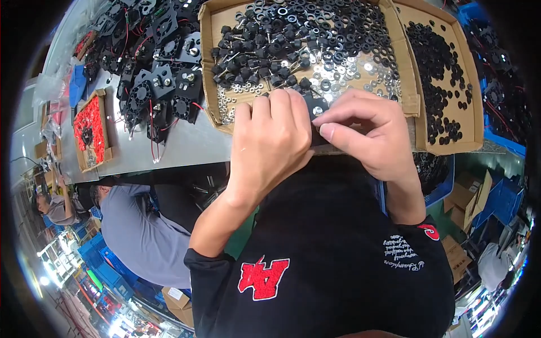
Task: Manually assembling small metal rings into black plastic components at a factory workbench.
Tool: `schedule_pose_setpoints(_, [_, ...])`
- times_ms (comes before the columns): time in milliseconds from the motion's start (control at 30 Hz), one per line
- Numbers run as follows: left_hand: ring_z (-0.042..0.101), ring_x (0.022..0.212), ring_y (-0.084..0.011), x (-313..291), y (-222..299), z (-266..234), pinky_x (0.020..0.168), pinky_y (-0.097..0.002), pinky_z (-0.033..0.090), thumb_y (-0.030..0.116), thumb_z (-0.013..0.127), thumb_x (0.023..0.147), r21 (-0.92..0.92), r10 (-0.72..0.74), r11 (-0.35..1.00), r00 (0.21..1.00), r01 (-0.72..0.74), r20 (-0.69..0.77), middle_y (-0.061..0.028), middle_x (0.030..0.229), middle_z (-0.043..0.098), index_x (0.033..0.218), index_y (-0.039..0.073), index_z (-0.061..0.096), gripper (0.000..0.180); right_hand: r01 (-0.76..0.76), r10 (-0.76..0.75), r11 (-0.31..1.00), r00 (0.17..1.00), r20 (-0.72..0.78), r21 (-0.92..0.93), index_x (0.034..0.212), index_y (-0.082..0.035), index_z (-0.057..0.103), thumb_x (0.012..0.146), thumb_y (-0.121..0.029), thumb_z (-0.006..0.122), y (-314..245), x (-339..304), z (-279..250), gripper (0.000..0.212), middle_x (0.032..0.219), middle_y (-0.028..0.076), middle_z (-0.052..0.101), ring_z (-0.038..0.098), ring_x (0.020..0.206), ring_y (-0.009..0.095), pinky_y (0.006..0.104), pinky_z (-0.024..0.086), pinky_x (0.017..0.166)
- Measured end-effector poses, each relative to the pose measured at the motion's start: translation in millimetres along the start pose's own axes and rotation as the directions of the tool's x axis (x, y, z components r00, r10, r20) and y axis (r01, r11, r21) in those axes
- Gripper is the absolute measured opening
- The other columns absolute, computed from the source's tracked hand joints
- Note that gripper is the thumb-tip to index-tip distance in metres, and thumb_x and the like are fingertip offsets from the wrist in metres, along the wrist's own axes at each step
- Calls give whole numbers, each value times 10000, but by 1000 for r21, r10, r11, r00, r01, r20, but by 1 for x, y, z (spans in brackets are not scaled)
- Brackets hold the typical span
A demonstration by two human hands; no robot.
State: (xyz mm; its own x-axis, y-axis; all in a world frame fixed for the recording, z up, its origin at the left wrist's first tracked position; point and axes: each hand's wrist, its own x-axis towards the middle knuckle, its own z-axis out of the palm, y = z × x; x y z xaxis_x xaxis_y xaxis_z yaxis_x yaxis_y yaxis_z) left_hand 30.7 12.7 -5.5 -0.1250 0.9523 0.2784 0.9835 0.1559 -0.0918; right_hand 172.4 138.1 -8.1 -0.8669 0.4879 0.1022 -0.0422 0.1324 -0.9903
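Note:
My left hand (270, 132) is closed around a black plate (316, 103) at the front edge of a cardboard tray (206, 62). A small shiny metal fitting (318, 110) shows on the plate's face. My right hand (369, 132) has thumb and forefinger brought together in a pinch against the plate's right side. What lies between those fingertips is too small to make out. In the tray behind my hands lie many black-headed screws (248, 53), black rings (344, 25), silver washers (338, 73) and small nuts (242, 88).
Black fan assemblies (152, 90) with red wires pile up on the metal table (186, 146) to the left. A box of red parts (90, 127) lies beyond them. Another cardboard tray (478, 107) with black discs stands right. A seated person (141, 231) is at my left.

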Motion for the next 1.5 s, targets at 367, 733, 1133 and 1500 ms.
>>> schedule_pose_setpoints(367, [501,639,-191,-2,-1,8,572,-335,378,186,607,736,57,8,998,996,-3,-85,-50,743,491,876,9,627,227,6,-9,1000,996,-86,-30,964,14,722,847,-18,696,4,-4,10,123,776,34,633,603,671,90,228,460,607])
schedule_pose_setpoints(733, [511,654,-189,-5,2,10,571,-329,382,210,633,716,56,-6,998,997,10,-71,-48,756,498,889,3,626,270,462,-539,554,833,125,-693,1001,11,732,732,24,788,6,-9,7,275,861,95,651,650,710,220,307,521,590])
schedule_pose_setpoints(1133, [502,638,-184,-7,1,10,563,-329,379,193,620,718,36,8,999,997,-5,-80,-45,743,481,855,28,607,214,449,-444,603,875,191,-659,997,-27,731,693,-30,817,-6,-4,0,316,799,68,643,639,643,201,297,517,555])
schedule_pose_setpoints(1500, [533,673,-193,-7,-2,5,584,-332,406,308,766,607,-19,-17,1000,999,16,-36,-49,785,504,894,15,606,440,293,-332,813,943,12,-503,983,-22,704,648,-56,852,-3,-16,0,368,867,97,633,623,750,202,302,506,659])
